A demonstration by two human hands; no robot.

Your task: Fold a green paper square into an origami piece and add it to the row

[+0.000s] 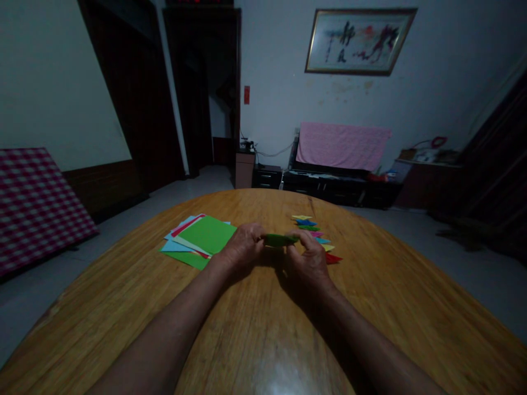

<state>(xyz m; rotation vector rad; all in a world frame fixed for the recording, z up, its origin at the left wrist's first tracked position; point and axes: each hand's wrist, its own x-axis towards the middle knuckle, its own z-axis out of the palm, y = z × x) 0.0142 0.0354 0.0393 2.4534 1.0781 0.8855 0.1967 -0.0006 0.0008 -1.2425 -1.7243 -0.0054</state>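
Between my two hands a folded piece of green paper is held a little above the table, seen nearly edge-on. My left hand pinches its left end, and my right hand pinches the right end with thumb and fingers. Just left of my left hand lies a loose stack of coloured paper sheets, green on top, with pink, white and light blue edges showing. Beyond and beside my right hand runs a row of small folded paper pieces in several colours, partly hidden by that hand; a red one is nearest.
The round wooden table reaches to my forearms. Behind it stand a low black cabinet and a pink cloth draped over something. A red checked panel leans at the left. A framed picture hangs on the wall.
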